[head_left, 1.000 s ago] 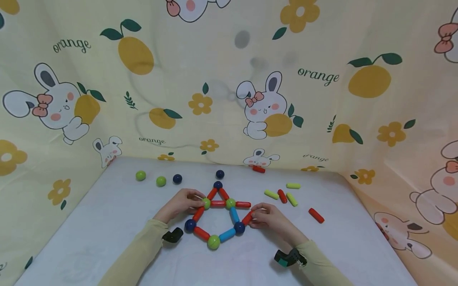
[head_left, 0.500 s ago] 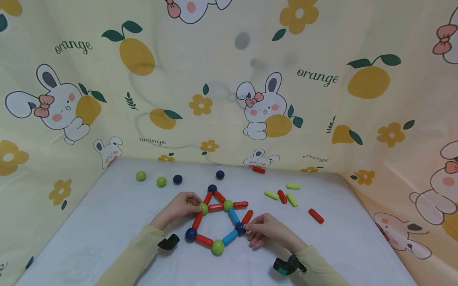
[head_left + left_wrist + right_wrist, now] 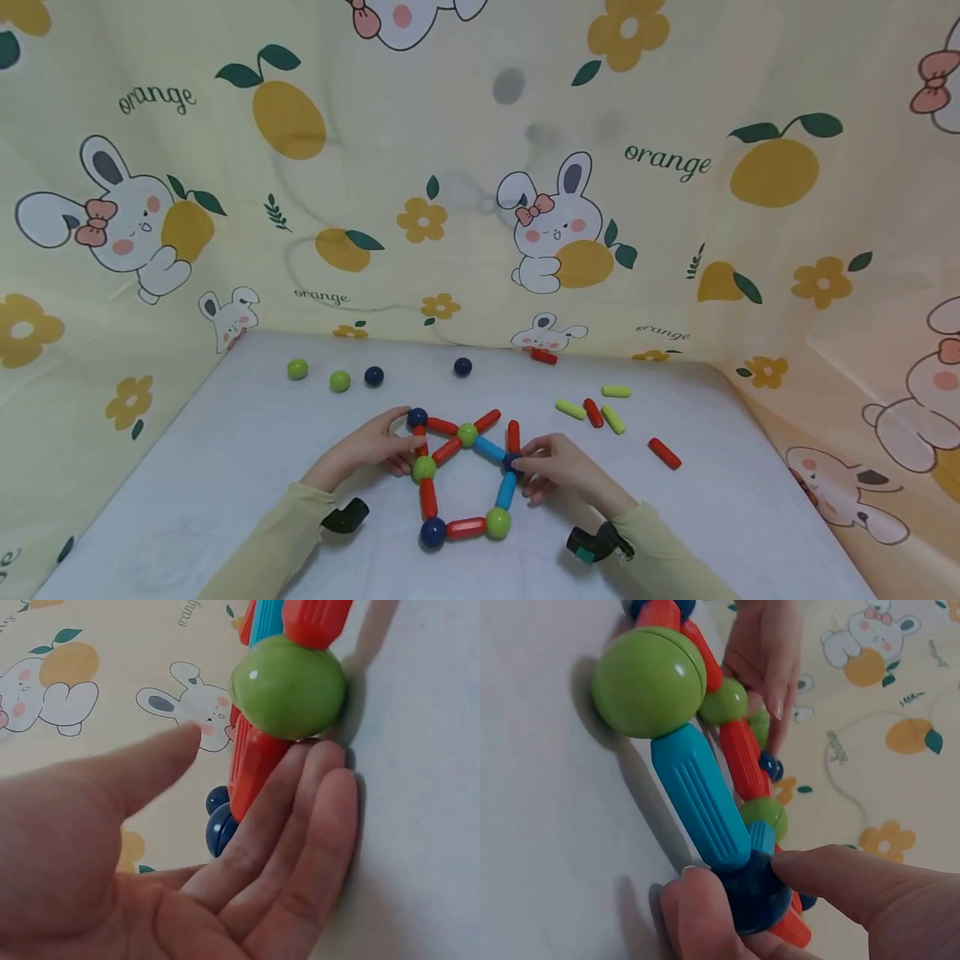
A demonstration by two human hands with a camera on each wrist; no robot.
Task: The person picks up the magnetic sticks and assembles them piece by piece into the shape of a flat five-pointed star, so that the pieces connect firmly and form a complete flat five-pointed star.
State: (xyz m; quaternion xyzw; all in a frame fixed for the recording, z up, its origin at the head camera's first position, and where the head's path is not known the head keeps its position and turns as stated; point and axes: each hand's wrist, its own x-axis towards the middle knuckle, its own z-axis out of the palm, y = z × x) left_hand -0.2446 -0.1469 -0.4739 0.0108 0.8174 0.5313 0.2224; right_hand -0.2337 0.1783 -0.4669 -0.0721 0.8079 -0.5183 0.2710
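A flat frame of magnetic rods and balls lies mid-table: a five-sided ring with a triangle at its upper left. My left hand (image 3: 371, 454) is at the triangle, its fingers extended along a red rod (image 3: 255, 761) by a green ball (image 3: 289, 686), thumb held apart. Between thumb and fingers my right hand (image 3: 566, 475) pinches a dark blue ball (image 3: 754, 896) at the ring's right corner. A blue rod (image 3: 701, 799) runs from that ball to the near green ball (image 3: 498, 523). Two red rods stick out freely, one from the held ball and another from the far green ball (image 3: 467, 434).
Behind the frame lie loose green balls (image 3: 340, 381) and dark blue balls (image 3: 462, 367). To the right are several yellow-green rods (image 3: 570, 409) and red rods (image 3: 664, 453). Another red rod (image 3: 543, 357) sits at the back edge, against the printed curtain (image 3: 465, 275).
The frame has turned counterclockwise, its top ball swinging left and its near green ball right. My right hand has shifted from a red rod to the dark blue corner ball.
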